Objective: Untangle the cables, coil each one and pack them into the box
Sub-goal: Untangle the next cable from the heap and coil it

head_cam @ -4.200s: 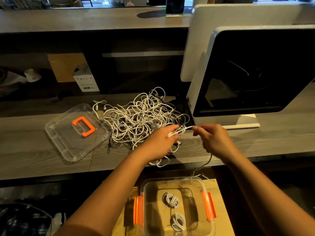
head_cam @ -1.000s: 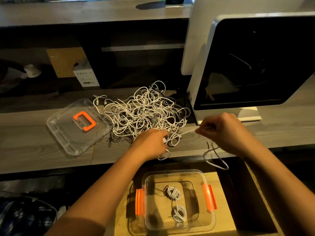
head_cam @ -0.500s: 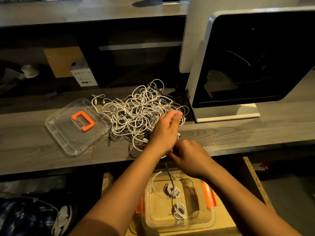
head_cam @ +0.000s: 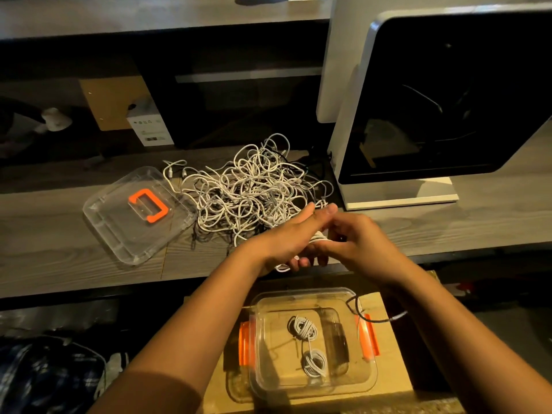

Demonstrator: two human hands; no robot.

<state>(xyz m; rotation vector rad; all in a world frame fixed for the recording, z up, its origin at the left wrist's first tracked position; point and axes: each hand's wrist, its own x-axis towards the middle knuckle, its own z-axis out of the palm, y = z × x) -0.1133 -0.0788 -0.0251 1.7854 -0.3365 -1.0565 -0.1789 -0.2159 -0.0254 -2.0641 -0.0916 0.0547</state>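
Note:
A tangled heap of white cables (head_cam: 254, 192) lies on the grey wooden shelf (head_cam: 59, 264). In front of it, my left hand (head_cam: 286, 237) is held flat with fingers extended and loops of a white cable (head_cam: 318, 237) wound around it. My right hand (head_cam: 358, 243) is closed on that same cable beside the left palm. A dark free end (head_cam: 366, 316) dangles below my right forearm. Below the shelf stands the clear box (head_cam: 370, 380) with orange latches, holding two coiled white cables (head_cam: 303, 327) (head_cam: 313, 364).
The box's clear lid (head_cam: 119, 234) with an orange handle lies on the shelf left of the heap. A large white machine with a dark window (head_cam: 448, 100) stands at the right. A small white carton (head_cam: 149, 124) sits at the back. The box rests on a wooden board (head_cam: 391, 348).
A second ago my hands stretched one cable apart. My right hand has since come back beside the left, and the cable is now looped around my left hand.

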